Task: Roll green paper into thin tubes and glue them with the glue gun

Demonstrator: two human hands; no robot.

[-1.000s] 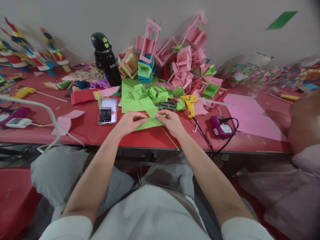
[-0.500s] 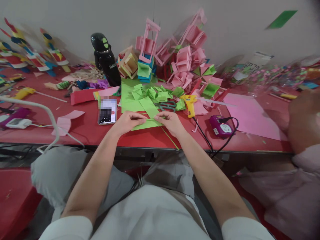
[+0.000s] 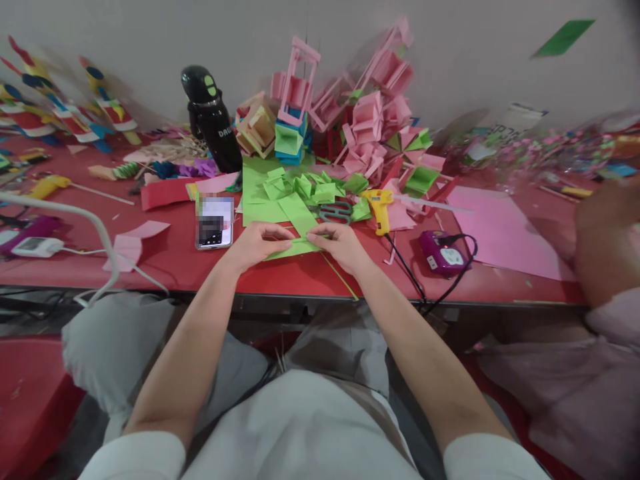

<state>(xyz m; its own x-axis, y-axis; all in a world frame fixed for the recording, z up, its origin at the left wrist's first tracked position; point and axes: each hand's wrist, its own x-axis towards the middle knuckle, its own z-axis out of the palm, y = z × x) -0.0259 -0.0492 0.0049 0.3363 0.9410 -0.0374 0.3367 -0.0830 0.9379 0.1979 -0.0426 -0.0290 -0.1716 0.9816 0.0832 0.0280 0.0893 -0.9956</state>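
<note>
Both of my hands pinch a green paper sheet (image 3: 296, 249) near the table's front edge, its far edge folded or rolled into a narrow strip. My left hand (image 3: 260, 241) grips the left end, and my right hand (image 3: 340, 241) the right end. Just beyond lies a flat green strip of paper (image 3: 299, 212), partly over a larger green sheet (image 3: 255, 212). Several small folded green paper pieces (image 3: 323, 192) sit behind it. Grey-handled scissors (image 3: 336, 212) lie past my right hand. A thin green strip (image 3: 341, 277) slants toward the table edge.
Left of my hands lies a phone (image 3: 215, 223), with a black bottle (image 3: 215, 123) behind. A yellow glue gun (image 3: 381, 210) and purple power socket (image 3: 443, 255) are at right, beside a pink sheet (image 3: 510, 233). Pink paper structures (image 3: 367, 120) stand at the back. Another person's arm (image 3: 607, 247) is far right.
The near part of the green sheet has tilted up slightly and shows less of its surface. Both hands keep nearly the same place and hold.
</note>
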